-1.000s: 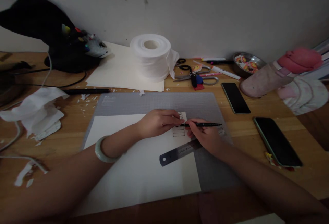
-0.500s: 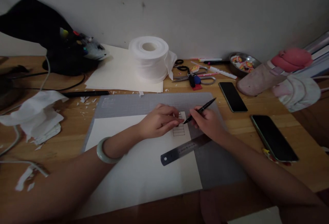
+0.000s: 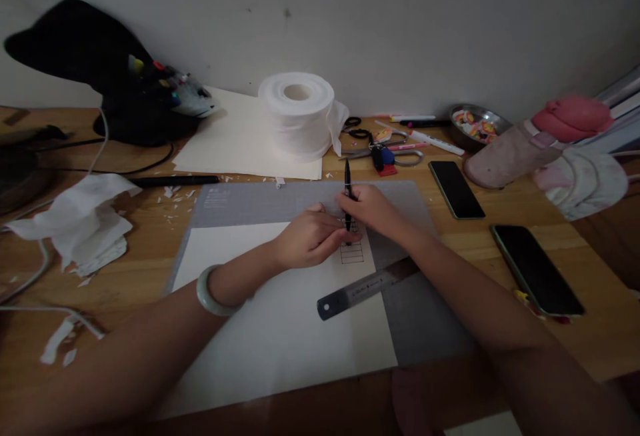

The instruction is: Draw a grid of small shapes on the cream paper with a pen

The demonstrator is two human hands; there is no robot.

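Observation:
My right hand (image 3: 367,208) grips a black pen (image 3: 347,189), held nearly upright with its lower end over a small grid drawn on white paper (image 3: 280,329). The ruled lines form stacked rows near the sheet's right edge. My left hand (image 3: 313,239) lies on the paper, fingers stretched towards the grid and partly covering it; its fingertips are close to the pen. A pale bangle is on that wrist. Below the grid a metal ruler (image 3: 350,295) rests slantwise across the sheet's edge. Under the paper is a grey cutting mat (image 3: 420,316).
Behind the mat stand a tissue roll (image 3: 296,116), scissors (image 3: 360,154), keys (image 3: 383,156) and markers (image 3: 437,141). Two phones (image 3: 456,189) (image 3: 537,269), a metal bowl (image 3: 475,133) and a pink-lidded bottle (image 3: 520,149) are right. Crumpled tissue (image 3: 90,216), cables and paper scraps lie left.
My right hand has moved left with the pen, from beside the sheet's edge to over the grid. The pen has turned from slanted to nearly upright. My left hand stays on the paper.

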